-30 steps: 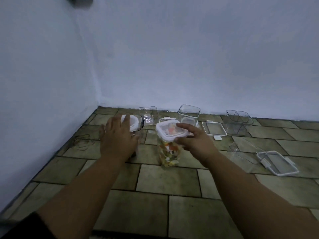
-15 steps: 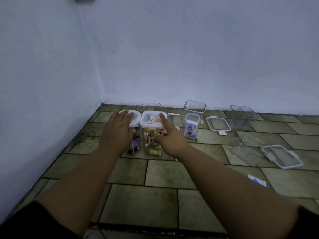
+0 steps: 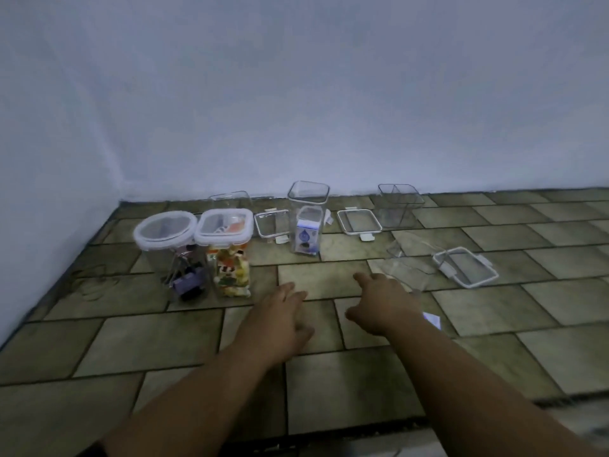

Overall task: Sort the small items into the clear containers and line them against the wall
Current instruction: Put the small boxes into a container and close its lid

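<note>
Open tiled floor (image 3: 324, 385) runs ahead to the pale wall (image 3: 329, 110), cornered at left. The left hand (image 3: 280, 315) and right hand (image 3: 382, 305) hover empty, fingers loose; the white-lidded clear container of colourful pieces (image 3: 230, 268) stands ahead-left of the left hand, touching a round-lidded clear jar (image 3: 163, 230).

you are in the corner of a room: dull green-brown stone floor tiles (image 3: 99, 341) meet two plain white painted walls (image 3: 329, 94).
</note>
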